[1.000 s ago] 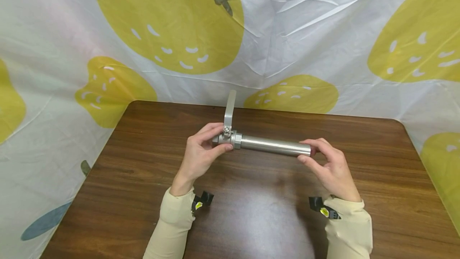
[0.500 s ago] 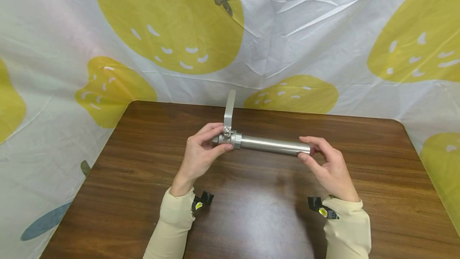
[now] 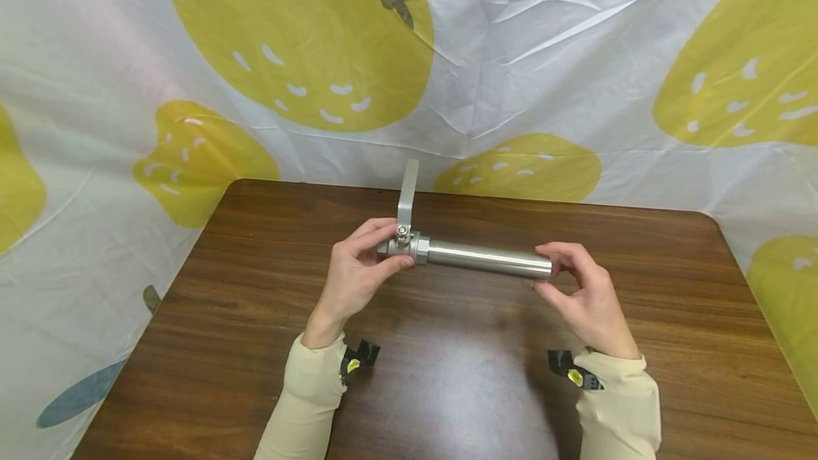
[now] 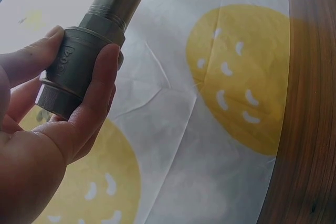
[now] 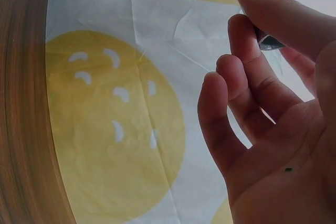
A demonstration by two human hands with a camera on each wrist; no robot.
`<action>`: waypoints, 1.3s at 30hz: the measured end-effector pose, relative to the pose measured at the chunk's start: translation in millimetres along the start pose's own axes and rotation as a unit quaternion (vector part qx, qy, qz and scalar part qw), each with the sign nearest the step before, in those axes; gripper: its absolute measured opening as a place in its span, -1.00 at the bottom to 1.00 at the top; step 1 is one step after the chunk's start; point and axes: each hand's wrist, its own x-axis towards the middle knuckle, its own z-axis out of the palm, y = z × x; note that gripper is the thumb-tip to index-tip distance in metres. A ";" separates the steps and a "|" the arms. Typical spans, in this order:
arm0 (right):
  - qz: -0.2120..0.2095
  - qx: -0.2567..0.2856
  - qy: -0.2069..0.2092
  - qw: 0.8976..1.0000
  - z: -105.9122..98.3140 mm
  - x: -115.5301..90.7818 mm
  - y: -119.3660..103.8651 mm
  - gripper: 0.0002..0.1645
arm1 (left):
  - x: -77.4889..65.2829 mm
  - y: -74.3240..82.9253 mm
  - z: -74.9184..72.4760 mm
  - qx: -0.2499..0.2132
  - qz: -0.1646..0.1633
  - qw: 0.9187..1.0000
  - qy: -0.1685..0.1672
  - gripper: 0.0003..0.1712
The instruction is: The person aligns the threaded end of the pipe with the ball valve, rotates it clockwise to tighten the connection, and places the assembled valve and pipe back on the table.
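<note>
Over the table, we see the left hand grip the valve, lever towards twelve o'clock; the right hand pinches the pipe at three. Only the left wrist view shows raised lettering.

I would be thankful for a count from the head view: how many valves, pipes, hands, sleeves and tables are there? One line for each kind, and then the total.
Metal valve: 1
Metal pipe: 1
Left hand and right hand: 2
Left sleeve and right sleeve: 2
Wooden-looking table: 1
Total: 7
</note>
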 end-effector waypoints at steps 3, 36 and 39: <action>-0.003 -0.007 0.002 1.000 0.2 0.0 -0.4 -0.35 | -0.1 0.1 0.0 -0.002 0.001 1.000 0.000 -0.49; -0.011 -0.010 0.002 1.000 -2.2 8.8 -31.2 -0.39 | -0.5 -1.8 -1.6 0.007 -0.006 1.000 0.002 -0.49; -0.003 -0.011 0.000 1.000 -2.5 8.9 -33.0 -0.41 | -0.6 -1.8 -1.6 0.006 -0.005 1.000 0.002 -0.50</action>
